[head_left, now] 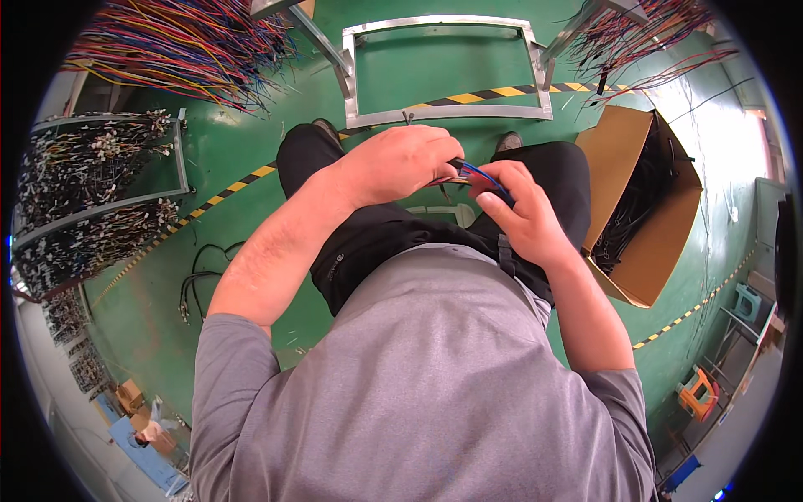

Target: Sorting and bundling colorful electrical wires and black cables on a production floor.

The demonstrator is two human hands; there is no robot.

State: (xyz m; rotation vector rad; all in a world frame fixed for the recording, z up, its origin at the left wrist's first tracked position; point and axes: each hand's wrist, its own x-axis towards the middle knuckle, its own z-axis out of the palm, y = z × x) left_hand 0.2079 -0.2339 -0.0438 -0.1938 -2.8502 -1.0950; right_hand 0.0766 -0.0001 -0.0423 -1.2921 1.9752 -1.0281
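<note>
Over my lap, my left hand [406, 163] is closed in a fist around a thin bundle of wires. A blue wire [478, 172] and a darker one come out on its right side, past a short black piece that looks like sleeving [456, 162]. A dark tip also sticks up above the left knuckles. My right hand [529, 213] has thumb and fingers curled round the other end of the bundle, where a dark part shows between them. Reddish wire shows under the left fingers. How the wires run inside either hand is hidden.
A metal frame [447, 115] stands ahead of my feet. Masses of coloured wires [188, 50] hang at upper left and upper right. At right is an open cardboard box [665, 251] holding black cables [640, 197]. Racks of wire harnesses [100, 159] stand left; a black cable [194, 280] lies on the floor.
</note>
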